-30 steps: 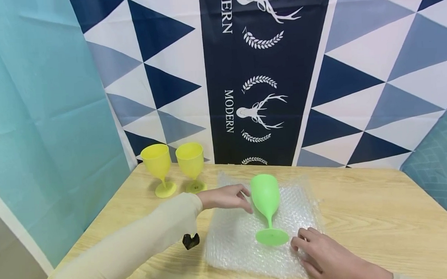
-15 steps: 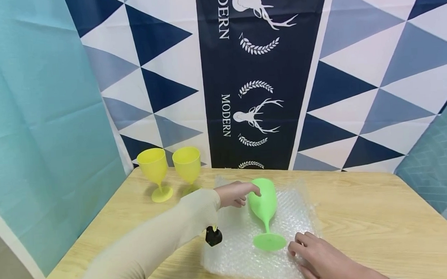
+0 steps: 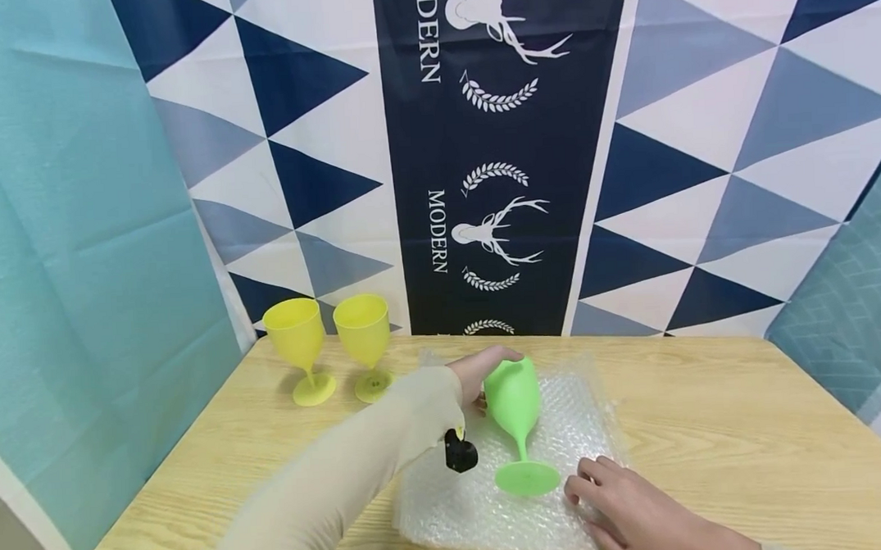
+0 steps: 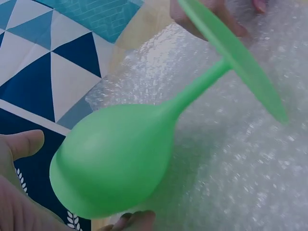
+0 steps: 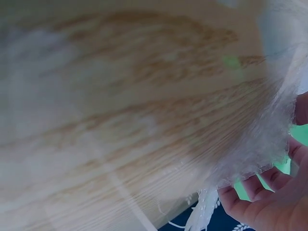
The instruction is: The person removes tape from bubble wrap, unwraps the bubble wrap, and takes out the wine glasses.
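A green goblet [image 3: 514,393] lies on its side on a sheet of bubble wrap [image 3: 458,504], its round foot toward me. My left hand [image 3: 480,376] reaches round the mouth end of the bowl in the head view. In the left wrist view the thumb [image 4: 26,143] stands apart from the bowl, while the other fingertips [image 4: 140,220] are right at its lower side. My right hand [image 3: 631,505] rests at the wrap's right edge, beside the goblet's foot. Its bent fingers [image 5: 255,190] meet the plastic in the right wrist view.
Two yellow goblets [image 3: 299,334] stand upright at the back left of the wooden table [image 3: 713,427]. Behind the table hangs a patterned cloth [image 3: 505,223], with a turquoise curtain [image 3: 92,241] on the left. A black wrist camera [image 3: 460,452] hangs under the left sleeve.
My left hand has moved right and over the green goblet's mouth end, from beside its bowl. The right hand stays by the wrap's edge. The head view has shifted slightly.
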`<state>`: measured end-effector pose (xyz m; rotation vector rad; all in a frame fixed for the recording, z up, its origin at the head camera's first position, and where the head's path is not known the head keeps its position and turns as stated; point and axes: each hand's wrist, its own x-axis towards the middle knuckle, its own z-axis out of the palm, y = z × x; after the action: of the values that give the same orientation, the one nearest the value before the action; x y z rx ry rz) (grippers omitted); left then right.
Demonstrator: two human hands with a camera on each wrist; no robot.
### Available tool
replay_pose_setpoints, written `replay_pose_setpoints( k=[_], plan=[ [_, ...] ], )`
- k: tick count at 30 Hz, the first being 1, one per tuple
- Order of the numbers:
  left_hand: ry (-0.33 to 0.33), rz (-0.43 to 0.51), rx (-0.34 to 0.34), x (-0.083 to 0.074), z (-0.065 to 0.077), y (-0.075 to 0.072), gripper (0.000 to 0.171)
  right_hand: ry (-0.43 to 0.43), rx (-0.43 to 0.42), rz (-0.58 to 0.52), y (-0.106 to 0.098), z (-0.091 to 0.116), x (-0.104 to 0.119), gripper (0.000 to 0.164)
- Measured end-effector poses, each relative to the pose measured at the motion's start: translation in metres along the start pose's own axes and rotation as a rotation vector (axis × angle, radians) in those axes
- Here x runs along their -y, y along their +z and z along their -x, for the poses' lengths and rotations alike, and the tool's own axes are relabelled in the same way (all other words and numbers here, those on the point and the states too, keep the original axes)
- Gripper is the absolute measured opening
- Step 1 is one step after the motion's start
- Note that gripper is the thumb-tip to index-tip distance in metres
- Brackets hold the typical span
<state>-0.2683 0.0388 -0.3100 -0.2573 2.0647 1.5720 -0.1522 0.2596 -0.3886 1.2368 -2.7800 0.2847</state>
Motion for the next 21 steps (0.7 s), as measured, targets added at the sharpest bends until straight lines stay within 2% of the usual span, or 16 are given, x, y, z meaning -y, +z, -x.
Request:
replay_pose_setpoints(
  k=[5,8,13,16,21],
  plan=[
    [0.007,-0.059,0.000,-0.006,0.005,0.003,0.074,-0.103,-0.155,0.064,0.006,0.002,-0.002,0.032],
    [0.010,-0.096,0.016,-0.008,0.004,0.005,0.066,-0.135,-0.211,0.085,0.009,0.002,-0.002,0.036],
    [0.037,-0.070,0.056,-0.009,-0.002,0.008,0.061,-0.164,-0.240,0.090,0.012,0.001,-0.004,0.038],
    [0.052,-0.037,0.030,-0.009,-0.003,0.011,0.063,-0.178,-0.265,0.106,0.013,0.001,-0.004,0.039],
    [0.063,-0.057,-0.043,-0.007,-0.005,0.017,0.057,-0.181,-0.283,0.120,0.014,0.001,-0.005,0.038]
  ],
)
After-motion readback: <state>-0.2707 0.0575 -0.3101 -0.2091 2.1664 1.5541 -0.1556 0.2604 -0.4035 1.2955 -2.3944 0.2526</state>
